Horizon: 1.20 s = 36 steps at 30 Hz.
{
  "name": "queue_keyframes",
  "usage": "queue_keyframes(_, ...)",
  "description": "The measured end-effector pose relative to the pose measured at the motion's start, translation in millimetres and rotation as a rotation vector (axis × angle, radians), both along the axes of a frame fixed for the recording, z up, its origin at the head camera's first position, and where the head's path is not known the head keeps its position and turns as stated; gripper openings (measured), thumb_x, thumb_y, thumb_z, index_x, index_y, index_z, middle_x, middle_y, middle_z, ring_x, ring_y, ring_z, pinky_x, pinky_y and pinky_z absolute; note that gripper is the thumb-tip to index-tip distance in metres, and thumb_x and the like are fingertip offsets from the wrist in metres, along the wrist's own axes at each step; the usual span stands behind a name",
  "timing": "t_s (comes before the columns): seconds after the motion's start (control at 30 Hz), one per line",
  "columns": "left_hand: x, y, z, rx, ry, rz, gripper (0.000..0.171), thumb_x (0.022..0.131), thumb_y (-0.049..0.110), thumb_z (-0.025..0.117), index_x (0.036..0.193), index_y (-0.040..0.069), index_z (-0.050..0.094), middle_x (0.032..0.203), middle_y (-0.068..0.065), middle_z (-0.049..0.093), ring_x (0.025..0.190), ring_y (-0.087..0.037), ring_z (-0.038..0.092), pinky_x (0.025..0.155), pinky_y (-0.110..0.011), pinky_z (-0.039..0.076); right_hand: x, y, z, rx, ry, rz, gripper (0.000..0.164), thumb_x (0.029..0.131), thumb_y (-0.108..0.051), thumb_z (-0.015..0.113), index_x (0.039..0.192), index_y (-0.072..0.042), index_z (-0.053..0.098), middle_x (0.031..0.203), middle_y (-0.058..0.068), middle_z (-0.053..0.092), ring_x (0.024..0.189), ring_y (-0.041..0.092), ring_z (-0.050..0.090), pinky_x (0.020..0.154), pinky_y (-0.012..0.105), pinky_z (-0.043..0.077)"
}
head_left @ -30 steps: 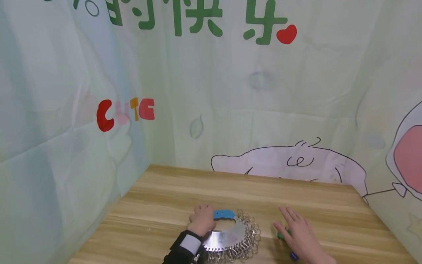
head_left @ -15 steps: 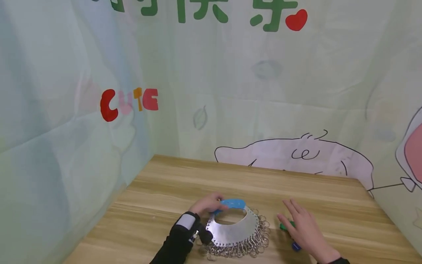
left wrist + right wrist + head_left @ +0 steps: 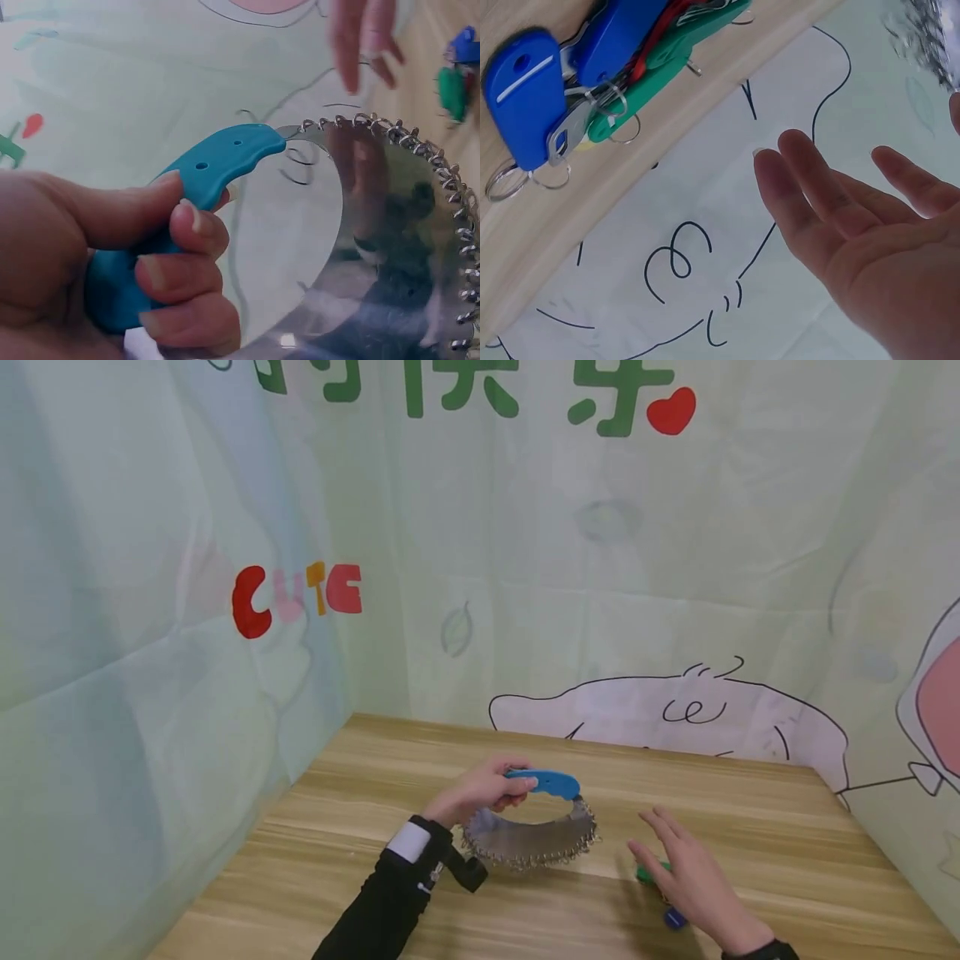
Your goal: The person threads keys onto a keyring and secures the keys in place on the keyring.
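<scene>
Above the wooden tabletop [image 3: 330, 843], the left hand [image 3: 480, 792] clasps a blue handle [image 3: 557, 784], covering the handle's left end; its long axis runs left to right, and the metal plate [image 3: 528, 840] curves below it (its rings [image 3: 450, 182] blur together in the head view). Wood separates plate and right hand [image 3: 693, 881], whose extended fingers partly hide green and blue key tags [image 3: 526, 97]. The back edge [image 3: 577, 742] lies beyond both hands.

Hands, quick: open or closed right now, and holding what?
Left hand: closed, holding the curved metal plate by its blue handle.
Right hand: open, holding nothing.
</scene>
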State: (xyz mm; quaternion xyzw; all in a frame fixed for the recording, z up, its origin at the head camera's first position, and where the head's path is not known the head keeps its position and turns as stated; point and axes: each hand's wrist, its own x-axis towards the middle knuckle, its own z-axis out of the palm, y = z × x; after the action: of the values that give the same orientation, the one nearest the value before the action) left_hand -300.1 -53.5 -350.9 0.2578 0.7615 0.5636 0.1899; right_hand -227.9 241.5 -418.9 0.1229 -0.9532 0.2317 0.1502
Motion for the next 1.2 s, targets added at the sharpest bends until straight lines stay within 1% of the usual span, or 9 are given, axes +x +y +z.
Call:
queue_keyframes(0.17,-1.6,-10,31.8,0.03,0.088,-0.009,0.019,0.101,0.013,0.047,0.086,0.001,0.048,0.066,-0.002,0.046,0.052,-0.013,0.031,0.05,-0.023,0.027,-0.6,-6,-0.2,-0.043,0.01,0.042,0.052,0.094,-0.033,0.06,0.134,-0.001,0.05,0.138,0.027,0.05,0.104,0.035,0.065,0.084,0.053,0.052)
queue_keyframes(0.33,-2.2,-15,47.3,0.02,0.165,-0.033,0.022,0.101,0.014,0.047,0.082,0.002,0.049,0.067,-0.004,0.048,0.052,-0.015,0.032,0.051,-0.024,0.029,-0.1,-12,-0.4,-0.082,0.021,0.083,0.053,0.092,-0.026,0.064,0.135,0.0,0.048,0.133,0.024,0.056,0.103,0.035,0.065,0.082,0.051,0.053)
queue_keyframes(0.5,-3.1,-14,54.0,0.008,0.193,-0.027,0.021,0.1,0.013,0.048,0.082,0.003,0.051,0.068,-0.003,0.049,0.053,-0.015,0.034,0.052,-0.023,0.03,0.6,-13,-1.8,-0.093,0.036,0.102,0.056,0.088,-0.017,0.067,0.136,0.002,0.046,0.128,0.026,0.058,0.102,0.036,0.065,0.077,0.047,0.055)
queue_keyframes(0.63,-4.5,-13,58.4,0.007,0.213,-0.021,0.021,0.1,0.013,0.049,0.084,0.0,0.051,0.068,-0.004,0.049,0.053,-0.014,0.034,0.053,-0.022,0.03,-1.2,-12,0.3,-0.096,0.049,0.135,0.06,0.083,-0.005,0.067,0.137,0.004,0.044,0.127,0.026,0.059,0.102,0.035,0.065,0.077,0.045,0.056)
queue_keyframes(0.73,-3.5,-13,62.1,0.01,0.219,-0.019,0.021,0.1,0.013,0.049,0.084,-0.001,0.052,0.068,-0.004,0.051,0.053,-0.014,0.034,0.052,-0.023,0.03,-5.5,-13,6.8,-0.134,0.046,0.186,0.068,0.077,0.005,0.065,0.14,0.003,0.039,0.131,0.026,0.057,0.105,0.034,0.063,0.08,0.044,0.055)
queue_keyframes(0.83,-0.3,-13,64.6,0.001,0.212,-0.018,0.019,0.099,0.013,0.051,0.085,0.0,0.054,0.067,-0.002,0.052,0.052,-0.014,0.035,0.052,-0.023,0.031,-10.4,-18,13.2,-0.202,0.042,0.24,0.079,0.071,0.01,0.062,0.144,0.001,0.033,0.134,0.026,0.054,0.108,0.036,0.061,0.081,0.037,0.054)
queue_keyframes(0.97,3.8,-13,64.7,-0.003,0.199,-0.032,0.018,0.099,0.015,0.051,0.09,0.001,0.057,0.067,-0.001,0.053,0.053,-0.014,0.036,0.052,-0.022,0.031,-14.2,-27,19.9,-0.279,0.019,0.282,0.084,0.071,0.011,0.061,0.147,-0.004,0.03,0.136,0.025,0.053,0.112,0.038,0.058,0.084,0.034,0.054)
queue_keyframes(1.1,6.4,-12,66.1,0.005,0.215,-0.047,0.018,0.1,0.016,0.051,0.089,0.003,0.058,0.067,-0.001,0.053,0.052,-0.014,0.035,0.051,-0.022,0.031,-19.3,-35,28.0,-0.371,-0.066,0.327,0.082,0.075,0.01,0.058,0.149,-0.007,0.027,0.143,0.026,0.045,0.12,0.04,0.054,0.091,0.04,0.052)
queue_keyframes(1.2,8.4,-12,68.5,0.004,0.224,-0.046,0.018,0.099,0.017,0.051,0.09,0.003,0.058,0.068,-0.002,0.054,0.052,-0.014,0.035,0.051,-0.023,0.031,-24.0,-37,35.7,-0.491,-0.212,0.365,0.081,0.079,0.007,0.055,0.151,-0.009,0.023,0.15,0.029,0.034,0.128,0.045,0.046,0.095,0.042,0.05)
